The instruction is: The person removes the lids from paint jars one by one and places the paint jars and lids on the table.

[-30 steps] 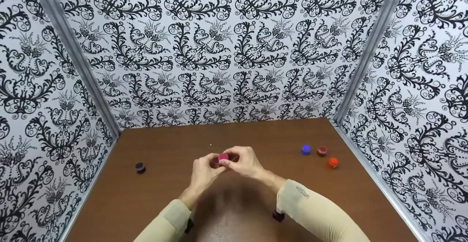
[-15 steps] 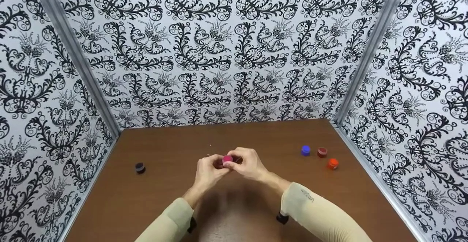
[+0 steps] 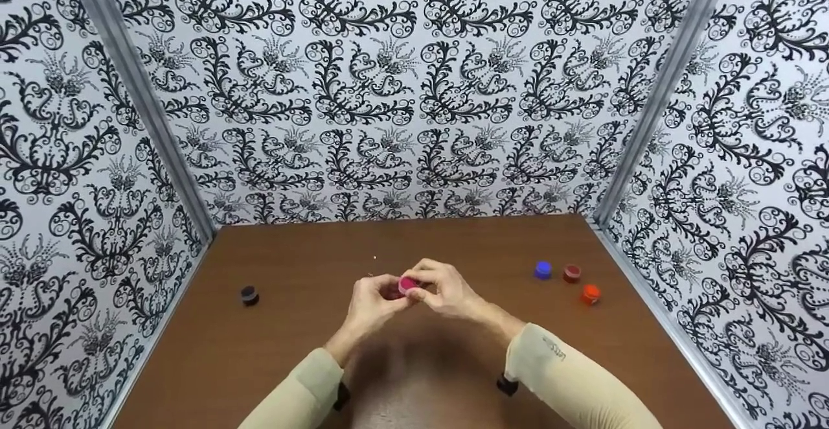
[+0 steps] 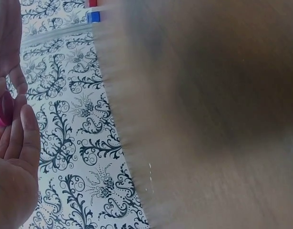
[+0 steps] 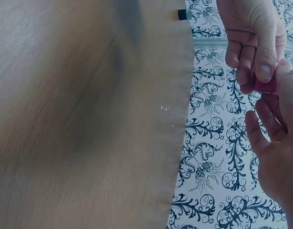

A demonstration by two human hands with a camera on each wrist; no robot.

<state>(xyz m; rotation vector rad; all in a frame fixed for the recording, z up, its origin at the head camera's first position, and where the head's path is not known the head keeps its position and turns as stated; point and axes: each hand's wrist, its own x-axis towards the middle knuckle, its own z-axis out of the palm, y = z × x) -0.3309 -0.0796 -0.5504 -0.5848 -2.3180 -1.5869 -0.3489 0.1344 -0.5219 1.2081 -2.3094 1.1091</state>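
A small pink paint jar (image 3: pixel 407 284) is held off the table between both hands in the middle of the head view. My left hand (image 3: pixel 370 304) grips it from the left, its fingers curled round the side. From the right, my right hand (image 3: pixel 448 289) pinches it by the top with thumb and fingers. In the left wrist view, the pink jar (image 4: pixel 3 113) shows only partly at the left edge. The right wrist view has the left thumb pressed against the jar (image 5: pixel 267 86); fingers cover much of it.
On the brown table (image 3: pixel 311 254), a blue jar (image 3: pixel 543 270), a dark red jar (image 3: pixel 572 273) and an orange jar (image 3: pixel 590 295) stand at the right. A black jar (image 3: pixel 249 295) is at the left. Patterned walls (image 3: pixel 388 105) enclose the back and sides.
Both hands have shifted slightly to the right with the pink jar between them. The right hand's fingers have turned a little on its top. The other jars stay where they were.
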